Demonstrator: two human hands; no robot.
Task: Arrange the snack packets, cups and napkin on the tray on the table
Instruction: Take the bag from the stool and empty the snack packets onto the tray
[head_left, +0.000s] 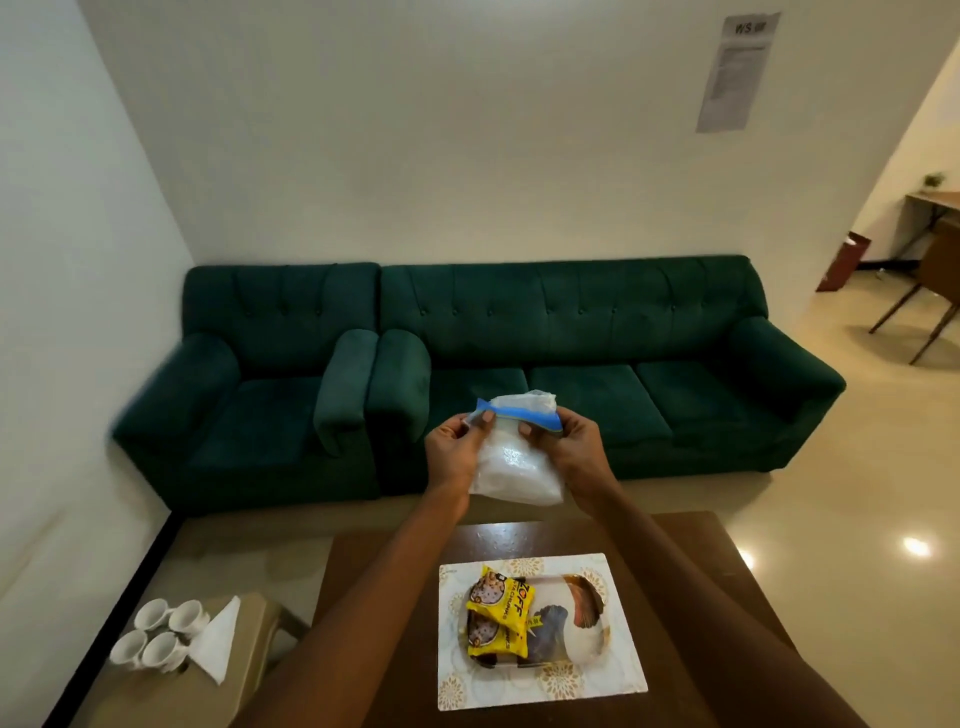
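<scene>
Closest to us, below our left hand (457, 452) and our right hand (566, 447) and nearer our body, the flat white tray with gold flower patterns (621, 644) lies on the dark brown wooden table (519, 540). The shiny yellow snack packets (498, 613) sit in a small pile on the tray's left half. Well off to the left of our left hand, and lower down, the four small white cups (158, 631) sit in a bunch on a low tan side table (244, 675), with the folded white napkin (218, 644) just beside them, so they are not on the tray yet. Up higher, past the far side of the tray, our left hand pinches the left end of a blue zip strip (519, 411) with thumb and fingers curled in, and our right hand pinches the right end the same way. Between the two hands hangs the see-through plastic bag (514, 467) with something white inside; we cannot tell what it is. Behind our hands sits a big dark green sofa (571, 322) against a white wall. We think that if we tug the strip too hard, the bag may pop wide open and the white stuff may fall on the table or the floor, because the bag is not over the tray. The packets are piled up, so a thing dropped on them may slide off.
</scene>
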